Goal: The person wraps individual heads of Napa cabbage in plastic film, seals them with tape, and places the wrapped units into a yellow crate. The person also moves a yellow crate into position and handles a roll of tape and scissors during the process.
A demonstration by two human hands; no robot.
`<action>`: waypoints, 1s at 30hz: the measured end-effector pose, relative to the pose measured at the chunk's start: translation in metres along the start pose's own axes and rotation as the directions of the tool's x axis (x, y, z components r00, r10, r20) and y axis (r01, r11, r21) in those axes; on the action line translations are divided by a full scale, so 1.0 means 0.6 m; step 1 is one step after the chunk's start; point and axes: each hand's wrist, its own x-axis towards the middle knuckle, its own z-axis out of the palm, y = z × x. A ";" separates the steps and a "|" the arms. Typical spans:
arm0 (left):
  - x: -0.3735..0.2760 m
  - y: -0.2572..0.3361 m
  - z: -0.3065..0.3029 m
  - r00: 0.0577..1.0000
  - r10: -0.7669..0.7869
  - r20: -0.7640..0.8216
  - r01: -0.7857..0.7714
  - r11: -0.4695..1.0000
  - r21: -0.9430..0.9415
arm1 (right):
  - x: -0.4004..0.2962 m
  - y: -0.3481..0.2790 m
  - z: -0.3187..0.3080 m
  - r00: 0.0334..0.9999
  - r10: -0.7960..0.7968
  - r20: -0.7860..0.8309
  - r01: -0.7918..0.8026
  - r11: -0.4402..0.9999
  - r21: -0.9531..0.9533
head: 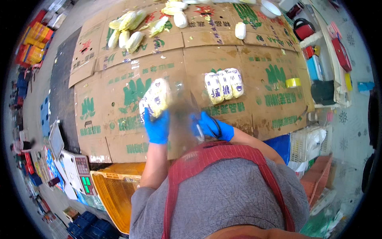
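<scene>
My left hand (157,128), in a blue glove, holds a pack of small napa cabbages (155,98) in printed clear film by its near end. My right hand (210,127), gloved in blue too, is blurred. A black loop (215,128) crosses its fingers and a pale piece shows beside them; it looks like a looped-handle tool, perhaps scissors, but its exact kind is unclear. Beyond that hand, a second wrapped pack of three cabbages (224,85) lies on the cardboard table cover (167,67). A roll of yellow tape (293,82) lies farther right.
Loose napa cabbages (128,28) are heaped at the back left, and a single one (240,30) lies at the back right near a white bowl (270,9). An orange plastic crate (115,197) and a scale (76,170) flank my left side. Shelving (325,56) borders the right.
</scene>
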 end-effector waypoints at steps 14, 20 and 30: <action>-0.209 -0.088 -0.151 0.322 0.747 0.581 -0.578 -0.331 0.746 | 0.031 0.045 0.157 0.835 -0.505 0.221 0.546 0.701 -0.460; -0.446 0.063 -0.151 0.212 0.974 0.081 -0.683 0.088 0.725 | 0.050 0.086 0.097 0.971 -0.207 0.116 0.235 0.902 -0.362; -0.704 0.501 -0.560 0.002 0.961 -0.275 -0.576 0.226 0.786 | 0.131 0.119 0.059 0.891 -0.450 0.065 0.366 0.625 -0.689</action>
